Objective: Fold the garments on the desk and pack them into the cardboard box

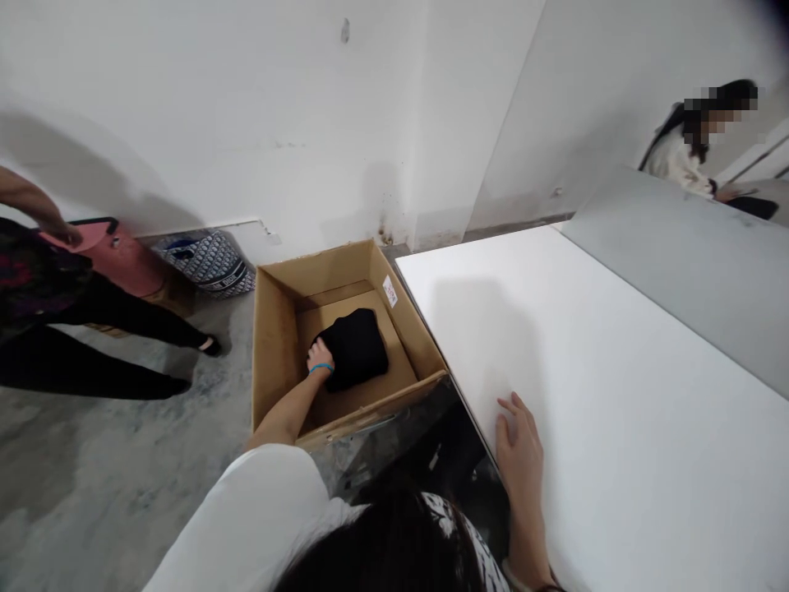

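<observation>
My left hand (319, 358), with a blue band at the wrist, reaches down into an open cardboard box (271, 345). Its fingers are closed on the left edge of a folded black cloth (358, 349), perhaps a garment, lying on the box floor. Part of the fingertips is lost against the dark fabric. My right hand (519, 440) is over the near left edge of a white table (616, 370), its fingers apart and slightly bent, with nothing in them.
The box stands on the concrete floor (123, 460) against the table's left side. A person in black trousers (99, 321) stands at left, beside a pink container (120, 259) and a patterned bag (213, 263). Another person (684, 160) is beyond a grey panel (678, 247). A white wall (277, 107) runs behind.
</observation>
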Demonstrator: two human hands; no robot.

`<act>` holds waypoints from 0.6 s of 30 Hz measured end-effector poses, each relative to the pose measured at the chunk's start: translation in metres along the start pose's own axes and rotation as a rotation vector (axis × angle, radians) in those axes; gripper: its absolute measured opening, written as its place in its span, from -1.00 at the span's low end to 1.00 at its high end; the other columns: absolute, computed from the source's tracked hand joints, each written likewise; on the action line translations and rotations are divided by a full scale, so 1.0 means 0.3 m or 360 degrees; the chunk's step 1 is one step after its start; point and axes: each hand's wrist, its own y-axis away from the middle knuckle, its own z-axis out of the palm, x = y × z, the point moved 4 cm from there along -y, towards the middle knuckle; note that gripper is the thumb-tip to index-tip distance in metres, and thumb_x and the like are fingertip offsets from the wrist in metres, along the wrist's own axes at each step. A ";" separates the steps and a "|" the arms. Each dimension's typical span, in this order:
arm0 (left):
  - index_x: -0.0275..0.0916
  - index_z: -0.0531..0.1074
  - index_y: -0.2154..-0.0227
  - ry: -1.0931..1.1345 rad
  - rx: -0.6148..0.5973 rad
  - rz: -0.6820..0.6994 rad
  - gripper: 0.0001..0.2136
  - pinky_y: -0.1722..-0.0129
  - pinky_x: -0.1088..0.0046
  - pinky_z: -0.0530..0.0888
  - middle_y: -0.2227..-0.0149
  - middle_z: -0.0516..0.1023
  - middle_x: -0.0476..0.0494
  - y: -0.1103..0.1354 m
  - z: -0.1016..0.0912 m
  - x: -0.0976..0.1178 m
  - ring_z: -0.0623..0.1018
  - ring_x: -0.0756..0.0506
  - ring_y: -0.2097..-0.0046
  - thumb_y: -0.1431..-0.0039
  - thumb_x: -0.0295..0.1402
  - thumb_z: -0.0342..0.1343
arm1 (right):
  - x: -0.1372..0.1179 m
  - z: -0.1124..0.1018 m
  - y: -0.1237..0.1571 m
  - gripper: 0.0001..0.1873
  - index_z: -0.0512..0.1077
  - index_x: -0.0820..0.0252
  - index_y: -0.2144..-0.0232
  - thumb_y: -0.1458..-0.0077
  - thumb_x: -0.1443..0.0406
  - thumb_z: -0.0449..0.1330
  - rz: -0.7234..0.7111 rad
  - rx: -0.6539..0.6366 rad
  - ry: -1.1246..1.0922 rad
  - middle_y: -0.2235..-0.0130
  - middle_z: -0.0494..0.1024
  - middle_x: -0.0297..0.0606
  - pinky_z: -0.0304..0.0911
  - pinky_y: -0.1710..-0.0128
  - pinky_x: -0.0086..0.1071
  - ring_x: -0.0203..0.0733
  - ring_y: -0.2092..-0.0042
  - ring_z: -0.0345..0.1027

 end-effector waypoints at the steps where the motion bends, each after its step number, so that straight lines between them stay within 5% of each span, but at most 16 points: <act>1: -0.25 0.25 -0.12 -0.0051 0.0003 0.0074 -0.55 -0.12 -0.03 0.29 -0.19 0.25 -0.28 -0.017 0.016 0.003 0.31 -0.25 -0.16 -0.21 -0.22 0.07 | 0.001 0.000 0.000 -0.58 0.39 0.21 0.09 -0.19 0.13 -0.10 0.0012 -0.0014 0.0013 -0.16 0.33 -0.05 0.19 -0.09 -0.06 0.00 -0.14 0.25; 6: -0.28 -0.14 -0.32 -0.0199 -0.0105 0.0396 -0.35 -0.27 -0.05 -0.23 -0.38 -0.21 -0.28 -0.078 0.165 0.051 -0.29 -0.33 -0.36 -0.26 -0.12 -0.14 | -0.002 0.003 0.001 -0.58 0.41 0.20 0.11 -0.18 0.11 -0.09 0.0009 -0.0037 0.0045 -0.15 0.34 -0.05 0.20 -0.08 -0.05 0.03 -0.15 0.23; 12: -0.22 -0.20 -0.33 -0.0279 -0.0453 0.0387 -0.23 -0.20 -0.20 -0.09 -0.38 -0.25 -0.27 -0.049 0.381 0.013 -0.19 -0.44 -0.35 -0.17 0.15 -0.35 | 0.016 0.010 0.009 -0.58 0.42 0.17 0.13 -0.17 0.07 -0.08 0.0054 -0.0037 0.0089 -0.15 0.34 -0.08 0.20 -0.07 -0.03 0.07 -0.14 0.25; 18: -0.25 -0.31 -0.33 -0.0355 -0.0502 0.0420 -0.22 -0.23 -0.14 -0.21 -0.38 -0.37 -0.22 -0.059 0.409 -0.022 -0.31 -0.36 -0.36 -0.17 0.15 -0.45 | 0.069 0.025 0.016 -0.61 0.44 0.14 0.17 -0.14 0.06 -0.03 0.0070 0.0011 0.0023 -0.13 0.37 -0.11 0.22 -0.06 -0.03 0.08 -0.13 0.27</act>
